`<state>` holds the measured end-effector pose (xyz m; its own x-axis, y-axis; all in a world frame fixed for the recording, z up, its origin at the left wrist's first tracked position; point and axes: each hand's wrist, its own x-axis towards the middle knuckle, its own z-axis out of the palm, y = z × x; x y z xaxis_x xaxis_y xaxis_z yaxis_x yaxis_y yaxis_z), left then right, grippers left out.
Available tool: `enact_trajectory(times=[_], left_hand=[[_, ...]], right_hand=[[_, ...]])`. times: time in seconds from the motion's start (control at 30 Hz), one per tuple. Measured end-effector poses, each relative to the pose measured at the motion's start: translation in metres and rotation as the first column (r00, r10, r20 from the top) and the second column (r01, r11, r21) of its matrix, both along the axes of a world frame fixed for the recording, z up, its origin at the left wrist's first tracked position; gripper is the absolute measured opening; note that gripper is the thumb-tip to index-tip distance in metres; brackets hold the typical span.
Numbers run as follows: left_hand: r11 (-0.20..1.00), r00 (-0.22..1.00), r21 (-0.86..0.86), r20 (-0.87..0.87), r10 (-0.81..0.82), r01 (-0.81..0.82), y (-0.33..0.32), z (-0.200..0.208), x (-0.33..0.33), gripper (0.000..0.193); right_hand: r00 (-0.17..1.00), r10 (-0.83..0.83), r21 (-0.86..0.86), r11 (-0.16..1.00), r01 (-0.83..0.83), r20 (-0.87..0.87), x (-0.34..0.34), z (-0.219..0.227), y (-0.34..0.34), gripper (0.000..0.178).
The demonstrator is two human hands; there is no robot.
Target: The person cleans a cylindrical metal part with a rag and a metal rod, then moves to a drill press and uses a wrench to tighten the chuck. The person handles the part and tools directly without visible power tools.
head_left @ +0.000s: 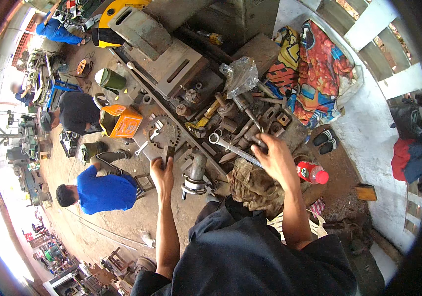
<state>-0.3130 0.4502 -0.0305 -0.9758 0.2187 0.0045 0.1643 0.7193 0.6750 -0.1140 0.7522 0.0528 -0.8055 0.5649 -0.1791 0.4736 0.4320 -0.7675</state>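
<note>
My left hand (160,173) is closed around a small dark metal block (170,152) that sticks up past the fingers. Below it to the right stands a cylindrical metal part (198,167) with a shiny ring at its base. My right hand (274,157) grips the near end of a slim metal rod (253,118), which points away among the loose parts. A large ring-ended wrench (235,149) lies beside that hand, its near end close to the fingers. Ahead of my left hand, a smaller wrench (147,141) rests by a toothed gear (174,130).
A heavy machine (171,64) fills the far middle. An orange cut-open container (121,121) stands left. Clear plastic (240,76) covers some parts. Right are a red-capped bottle (312,172), brown rags (253,182) and sandals (325,141). A person in blue (105,190) sits left.
</note>
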Motion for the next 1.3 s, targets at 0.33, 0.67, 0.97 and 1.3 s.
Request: enact_trajectory(times=[0.33, 0.67, 0.97, 1.3], left_hand=[[0.997, 0.976, -0.071, -0.213, -0.053, 0.039, 0.005, -0.06, -0.082, 0.036], [0.976, 0.95, -0.213, -0.294, -0.108, 0.046, 0.01, -0.066, -0.081, 0.04], [0.996, 0.962, -0.08, -0.266, -0.056, 0.035, -0.008, -0.054, -0.047, 0.044], [0.891, 0.974, 0.428, 0.092, -0.205, 0.147, 0.035, -0.004, 0.041, 0.036]], right_hand=[[0.995, 0.079, 0.03, 0.996, -0.08, 0.055, 0.058, -0.035, -0.066, 0.033], [0.977, -0.06, 0.059, 0.995, 0.074, -0.206, 0.071, -0.054, -0.078, 0.031], [0.955, -0.126, 0.133, 0.977, 0.166, -0.269, 0.074, -0.073, -0.093, 0.03], [0.952, -0.117, 0.193, 0.965, 0.176, -0.281, 0.073, -0.075, -0.093, 0.03]])
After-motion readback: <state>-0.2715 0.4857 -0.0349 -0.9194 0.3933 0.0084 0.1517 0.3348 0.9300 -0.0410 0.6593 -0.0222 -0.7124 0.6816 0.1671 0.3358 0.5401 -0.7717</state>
